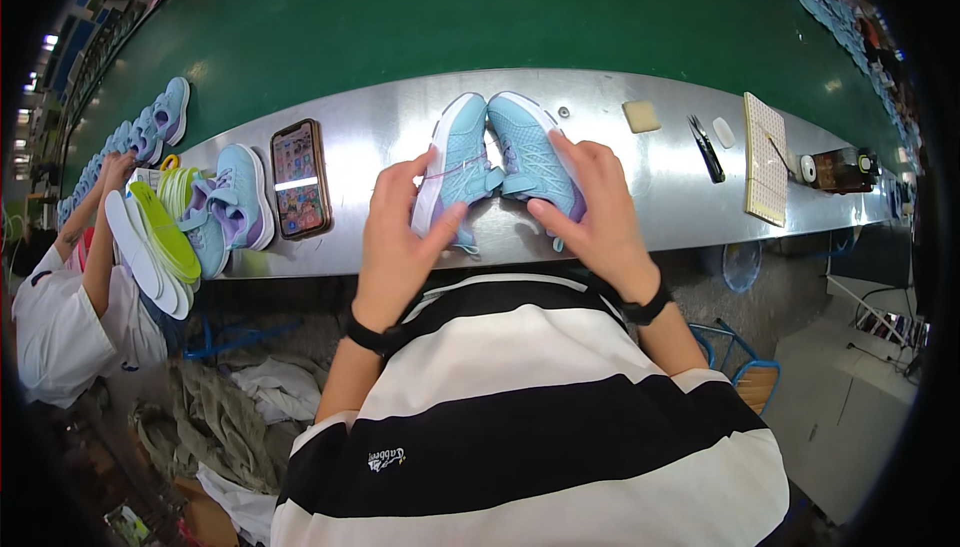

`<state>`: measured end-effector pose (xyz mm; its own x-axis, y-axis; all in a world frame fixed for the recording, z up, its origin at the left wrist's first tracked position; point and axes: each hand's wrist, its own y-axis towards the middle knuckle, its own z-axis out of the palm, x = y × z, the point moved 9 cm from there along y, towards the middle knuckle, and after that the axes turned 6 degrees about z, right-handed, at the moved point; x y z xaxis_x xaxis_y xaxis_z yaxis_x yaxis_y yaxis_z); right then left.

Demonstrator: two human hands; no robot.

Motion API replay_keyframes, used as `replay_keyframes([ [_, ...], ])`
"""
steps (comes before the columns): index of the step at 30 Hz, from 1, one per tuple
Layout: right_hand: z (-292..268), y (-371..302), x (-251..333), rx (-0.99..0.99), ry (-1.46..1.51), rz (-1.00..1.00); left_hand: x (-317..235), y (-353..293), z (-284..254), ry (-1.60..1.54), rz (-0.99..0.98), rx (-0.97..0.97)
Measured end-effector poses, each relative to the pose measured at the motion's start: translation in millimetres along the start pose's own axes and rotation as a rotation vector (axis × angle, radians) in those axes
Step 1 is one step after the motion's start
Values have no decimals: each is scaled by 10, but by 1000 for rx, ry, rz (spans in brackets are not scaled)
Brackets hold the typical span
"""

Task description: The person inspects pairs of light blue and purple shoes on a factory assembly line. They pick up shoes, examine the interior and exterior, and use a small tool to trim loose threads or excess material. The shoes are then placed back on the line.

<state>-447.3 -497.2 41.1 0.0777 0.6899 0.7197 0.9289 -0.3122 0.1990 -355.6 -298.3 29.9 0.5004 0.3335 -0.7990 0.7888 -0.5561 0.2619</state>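
Note:
Two light blue sneakers with white soles and purple inner parts stand side by side on the metal ledge, toes pointing away and touching or nearly so. My left hand [398, 232] grips the outer side of the left sneaker [462, 152], thumb near its heel end. My right hand [605, 209] holds the right sneaker [528, 137] the same way, fingers along its outer side. The palms and parts of both heels are hidden from view. A black band circles each wrist.
A phone [300, 177] lies left of the sneakers, beside another sneaker pair [235, 197] and stacked insoles [165, 232]. Rightward are a sponge block [641, 116], black snips [706, 150] and a notepad [764, 162]. Beyond runs a green belt [450, 17]. A co-worker [85, 317] reaches in at left.

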Motion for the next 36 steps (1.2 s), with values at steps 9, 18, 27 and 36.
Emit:
replay_keyframes([
  [9, 297, 104, -529, 461, 726, 525, 507, 83, 141, -577, -385, 172],
  [18, 574, 277, -64, 330, 1675, 633, 125, 199, 481, -1671, -583, -27],
  [27, 236, 271, -459, -99, 843, 524, 465, 242, 235, -737, -461, -124],
  [36, 84, 458, 492, 258, -340, -697, 848, 38, 175, -476, -323, -152],
])
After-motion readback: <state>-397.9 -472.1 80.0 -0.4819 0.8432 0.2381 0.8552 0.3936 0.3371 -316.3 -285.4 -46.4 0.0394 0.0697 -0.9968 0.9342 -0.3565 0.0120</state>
